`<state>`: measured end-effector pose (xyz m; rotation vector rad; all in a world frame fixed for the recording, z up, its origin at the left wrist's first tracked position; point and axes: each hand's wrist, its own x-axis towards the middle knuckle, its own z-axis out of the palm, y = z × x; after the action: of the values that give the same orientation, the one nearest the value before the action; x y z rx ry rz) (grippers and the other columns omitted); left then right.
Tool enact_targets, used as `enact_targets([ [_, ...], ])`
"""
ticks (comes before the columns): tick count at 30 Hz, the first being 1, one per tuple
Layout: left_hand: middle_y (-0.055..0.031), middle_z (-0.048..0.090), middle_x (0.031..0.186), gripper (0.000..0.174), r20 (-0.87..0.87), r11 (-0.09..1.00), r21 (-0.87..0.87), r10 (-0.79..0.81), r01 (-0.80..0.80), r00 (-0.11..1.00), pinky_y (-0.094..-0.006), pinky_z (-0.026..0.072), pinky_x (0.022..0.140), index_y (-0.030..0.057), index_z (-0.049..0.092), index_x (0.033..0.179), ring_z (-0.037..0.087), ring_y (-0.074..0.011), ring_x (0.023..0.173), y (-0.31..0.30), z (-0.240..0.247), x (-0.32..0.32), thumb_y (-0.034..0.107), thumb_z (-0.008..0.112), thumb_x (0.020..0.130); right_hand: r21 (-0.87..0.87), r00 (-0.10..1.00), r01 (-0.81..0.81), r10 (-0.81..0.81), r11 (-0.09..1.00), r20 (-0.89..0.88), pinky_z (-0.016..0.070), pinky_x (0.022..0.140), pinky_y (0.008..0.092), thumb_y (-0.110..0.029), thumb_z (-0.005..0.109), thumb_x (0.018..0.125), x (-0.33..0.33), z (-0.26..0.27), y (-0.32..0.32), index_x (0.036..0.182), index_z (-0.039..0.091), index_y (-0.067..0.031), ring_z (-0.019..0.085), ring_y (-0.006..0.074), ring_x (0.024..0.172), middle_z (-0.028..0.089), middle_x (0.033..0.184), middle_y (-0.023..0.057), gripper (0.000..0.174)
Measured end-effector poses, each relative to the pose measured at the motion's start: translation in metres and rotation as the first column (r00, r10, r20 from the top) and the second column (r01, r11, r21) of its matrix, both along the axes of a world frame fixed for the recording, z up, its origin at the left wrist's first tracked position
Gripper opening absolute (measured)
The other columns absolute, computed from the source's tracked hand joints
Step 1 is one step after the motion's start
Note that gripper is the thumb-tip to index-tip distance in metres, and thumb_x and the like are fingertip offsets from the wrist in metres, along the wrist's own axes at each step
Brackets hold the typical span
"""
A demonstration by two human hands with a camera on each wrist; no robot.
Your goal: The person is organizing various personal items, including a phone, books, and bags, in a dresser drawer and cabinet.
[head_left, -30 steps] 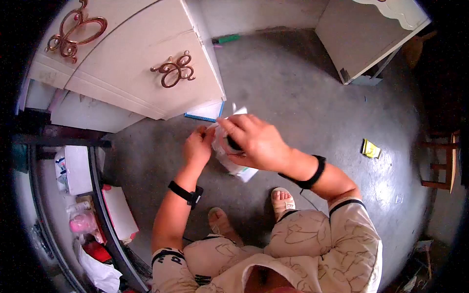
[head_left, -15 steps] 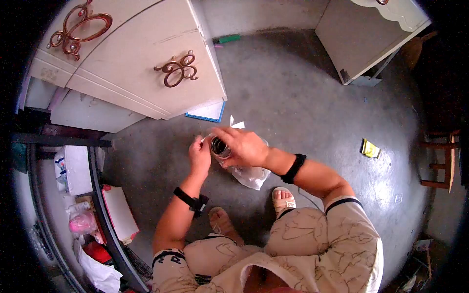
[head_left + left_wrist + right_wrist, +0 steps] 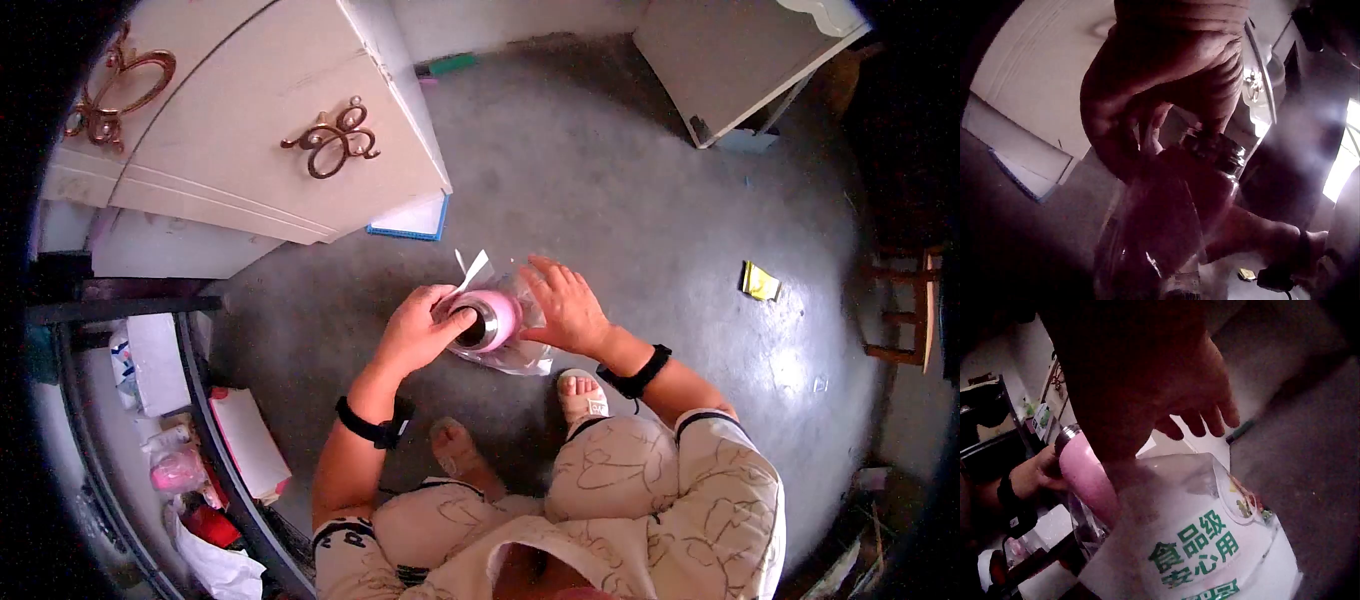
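Note:
A pink bottle [image 3: 507, 318] with a metal neck and dark open mouth stands out of a clear plastic bag [image 3: 530, 357]. My left hand [image 3: 412, 332] grips its neck, the thumb at the rim. To the right of the bottle is my right hand [image 3: 568, 308], its fingers spread at the bag's side. Green printing marks the bag [image 3: 1191, 534] in the right wrist view, where the bottle [image 3: 1088, 472] leans and my right hand [image 3: 1166, 387] lies above the bag. The left wrist view is dark; my left hand [image 3: 1163, 69] hides part of the bottle neck.
A white cabinet [image 3: 250, 130] stands at the upper left, with a blue-edged board [image 3: 408, 218] on the floor beside it. At the right lie a yellow packet [image 3: 760, 282] and a wooden chair [image 3: 912, 310]. A black-framed shelf [image 3: 215, 420] holds boxes and bags.
My right hand has come off the bottle's mouth and moved right, its fingers spreading. My left hand has moved onto the bottle's neck, and the pink body now shows.

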<state>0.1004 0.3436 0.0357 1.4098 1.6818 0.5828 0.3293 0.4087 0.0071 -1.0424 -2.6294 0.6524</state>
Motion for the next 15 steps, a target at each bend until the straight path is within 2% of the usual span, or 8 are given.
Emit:
enact_targets([
  [2, -0.0168, 0.057, 0.097, 0.043, 0.11, 0.999, 0.036, -0.031, 0.027, 0.993, -0.0329, 0.0412, 0.082, -0.0024, 0.054, 0.105, 0.055, -0.027, 0.092, 0.001, 0.006, 0.007, 0.035, 0.052, 0.083, -0.024, 0.999, 0.007, -0.008, 1.0, -0.051, 0.0375, 0.09, 0.0417, -0.03, 0.078, 0.052, 0.006, 0.004, -0.003, 0.125, 0.034, -0.0034, 0.042, 0.0328, 0.111, 0.039, 0.126, 0.0171, 0.09],
  [4, -0.0173, 0.057, 0.099, 0.047, 0.176, 0.993, 0.104, -0.066, 0.048, 0.982, -0.0332, 0.0405, 0.083, -0.0032, 0.053, 0.106, 0.054, -0.0272, 0.094, -0.001, -0.004, 0.01, 0.039, 0.047, 0.086, -0.045, 0.948, -0.12, 0.101, 0.992, -0.301, 0.0381, 0.09, 0.0408, -0.032, 0.078, 0.052, 0.007, 0.005, -0.009, 0.124, 0.034, -0.0017, 0.044, 0.0355, 0.109, 0.039, 0.124, 0.0202, 0.089],
  [6, -0.0098, 0.054, 0.105, 0.038, 0.239, 0.983, 0.119, -0.163, 0.138, 0.957, -0.0281, 0.0388, 0.085, 0.0007, 0.05, 0.113, 0.051, -0.0174, 0.098, -0.002, -0.005, 0.014, 0.031, 0.042, 0.091, -0.11, 0.937, -0.09, 0.047, 0.99, -0.346, 0.0397, 0.089, 0.039, -0.031, 0.078, 0.052, 0.004, 0.002, -0.015, 0.124, 0.036, -0.0028, 0.047, 0.0352, 0.106, 0.046, 0.119, 0.0181, 0.088],
  [7, -0.0098, 0.054, 0.105, 0.038, 0.238, 0.983, 0.115, -0.167, 0.143, 0.957, -0.0281, 0.0388, 0.085, 0.0007, 0.05, 0.113, 0.051, -0.0174, 0.098, -0.002, -0.003, 0.016, 0.031, 0.042, 0.091, -0.16, 0.927, -0.092, 0.026, 0.983, -0.374, 0.0402, 0.089, 0.0388, -0.031, 0.078, 0.053, 0.003, -0.001, -0.014, 0.123, 0.037, -0.0038, 0.048, 0.0341, 0.105, 0.048, 0.117, 0.0166, 0.086],
  [9, -0.0156, 0.056, 0.102, 0.042, 0.297, 0.999, 0.05, -0.008, -0.007, 0.955, -0.0312, 0.0411, 0.082, -0.0038, 0.052, 0.107, 0.054, -0.0239, 0.095, -0.003, 0.002, 0.021, 0.033, 0.047, 0.088, -0.207, 0.913, -0.098, 0.005, 0.973, -0.408, 0.0406, 0.089, 0.0385, -0.031, 0.078, 0.053, 0.003, -0.002, -0.01, 0.122, 0.038, -0.0048, 0.049, 0.033, 0.104, 0.05, 0.115, 0.0151, 0.084],
  [10, -0.0156, 0.056, 0.102, 0.042, 0.292, 0.999, 0.046, -0.008, -0.006, 0.957, -0.0312, 0.0411, 0.082, -0.0038, 0.052, 0.107, 0.054, -0.0239, 0.095, -0.004, -0.001, 0.019, 0.033, 0.047, 0.088, -0.209, 0.893, -0.12, 0.014, 0.971, -0.45, 0.0412, 0.088, 0.0384, -0.031, 0.078, 0.053, 0.006, -0.001, -0.009, 0.122, 0.04, -0.0056, 0.05, 0.0322, 0.103, 0.051, 0.114, 0.0141, 0.082],
  [12, -0.0122, 0.058, 0.099, 0.037, 0.175, 0.995, 0.095, -0.027, 0.01, 0.984, -0.029, 0.042, 0.08, -0.0034, 0.053, 0.106, 0.055, -0.0191, 0.09, -0.007, -0.011, 0.014, 0.028, 0.048, 0.088, -0.215, 0.87, -0.138, 0.014, 0.967, -0.492, 0.0418, 0.087, 0.0382, -0.031, 0.078, 0.054, 0.009, 0.003, -0.011, 0.121, 0.041, -0.0064, 0.051, 0.0313, 0.102, 0.052, 0.114, 0.0131, 0.081],
  [15, -0.0097, 0.059, 0.094, 0.033, 0.234, 0.996, -0.014, 0.085, -0.084, 0.968, -0.0278, 0.0425, 0.078, -0.0012, 0.054, 0.106, 0.056, -0.0158, 0.084, -0.009, -0.015, 0.013, 0.026, 0.048, 0.088, -0.215, 0.845, -0.129, -0.006, 0.968, -0.534, 0.0418, 0.087, 0.0376, -0.032, 0.078, 0.054, 0.012, 0.017, -0.009, 0.12, 0.042, -0.0068, 0.051, 0.0303, 0.103, 0.051, 0.116, 0.0129, 0.08],
])
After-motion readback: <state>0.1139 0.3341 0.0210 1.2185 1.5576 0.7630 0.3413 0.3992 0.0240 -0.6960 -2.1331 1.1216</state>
